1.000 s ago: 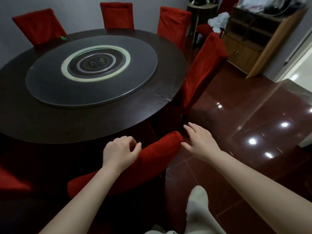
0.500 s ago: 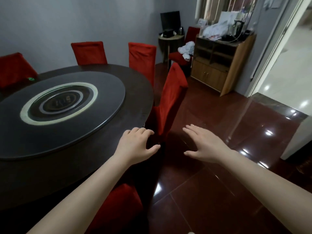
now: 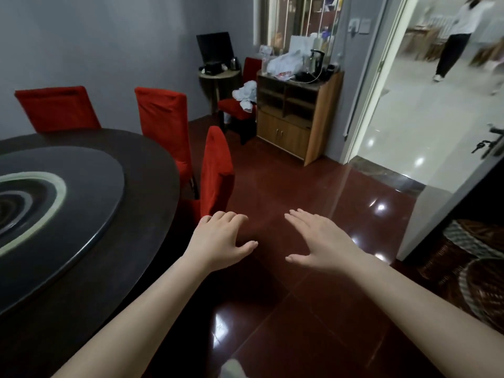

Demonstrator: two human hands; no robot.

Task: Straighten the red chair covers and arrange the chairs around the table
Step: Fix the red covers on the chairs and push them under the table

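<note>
- Two hands are stretched out in front, and neither one holds anything.
- On the left hand [image 3: 221,238] the fingers [image 3: 231,216] bend down a little, and the thumb sticks out to the side.
- On the right hand [image 3: 319,241] the fingers [image 3: 302,218] are straight and close together. The thumb is spread wide and the palm faces down.
- Both hands hang over the shiny dark red floor [image 3: 300,192] and touch no chair.
- Just past the left hand is the nearest red chair [image 3: 216,170]. It stands side-on, close to the round table [image 3: 155,162]. Its cover looks pulled down and mostly smooth.
- Next along is the second red chair [image 3: 163,124], pushed in at the table. Its cover has a small crease near the top.
- A third red chair [image 3: 57,109] stands at the far side of the table. Its cover looks neat.
- One more red chair [image 3: 237,107] stands well apart from the table, beside the wooden cabinet [image 3: 294,115]. A white cloth [image 3: 245,94] lies on its seat.
- I think part of the job is done, because three chairs are at the table.
- The nearest chair looks like the next one to fix.
- The far chair may need to be brought over too.
</note>
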